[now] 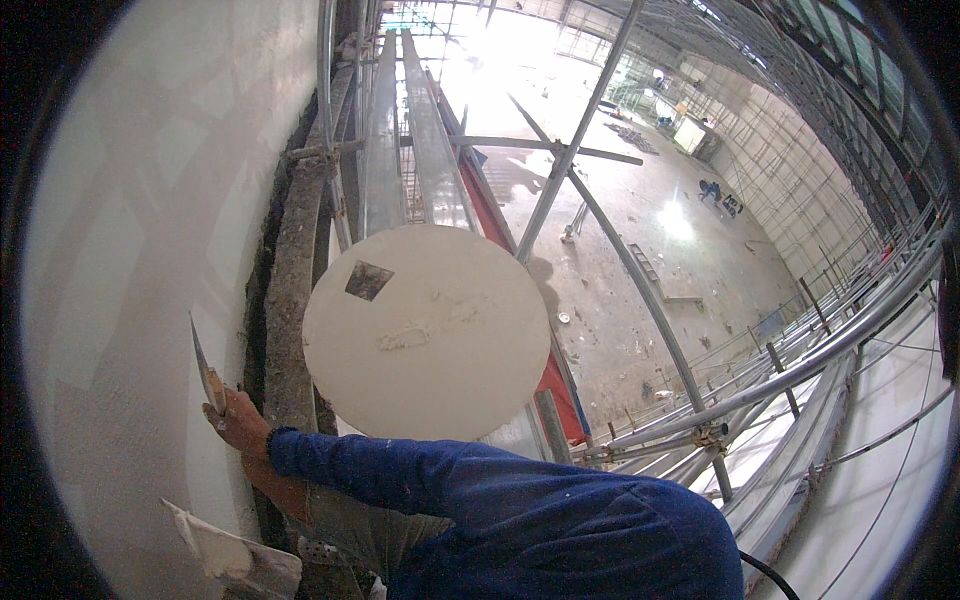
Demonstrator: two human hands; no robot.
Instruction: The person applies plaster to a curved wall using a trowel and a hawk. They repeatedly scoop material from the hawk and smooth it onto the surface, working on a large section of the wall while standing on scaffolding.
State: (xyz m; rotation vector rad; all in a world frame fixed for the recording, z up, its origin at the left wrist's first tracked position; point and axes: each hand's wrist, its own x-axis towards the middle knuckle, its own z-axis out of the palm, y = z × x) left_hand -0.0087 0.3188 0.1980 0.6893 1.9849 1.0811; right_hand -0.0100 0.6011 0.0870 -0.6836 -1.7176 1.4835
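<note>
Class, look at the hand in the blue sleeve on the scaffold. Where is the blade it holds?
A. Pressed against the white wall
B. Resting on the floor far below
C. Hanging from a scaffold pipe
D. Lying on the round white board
A: the hand holds the trowel blade edge-on against the white wall, left of the round white board.

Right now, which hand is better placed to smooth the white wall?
The right hand, most likely: its blue sleeve crosses from the right, and it holds the putty knife with the blade on the white wall. The left hand is not visible.
</note>
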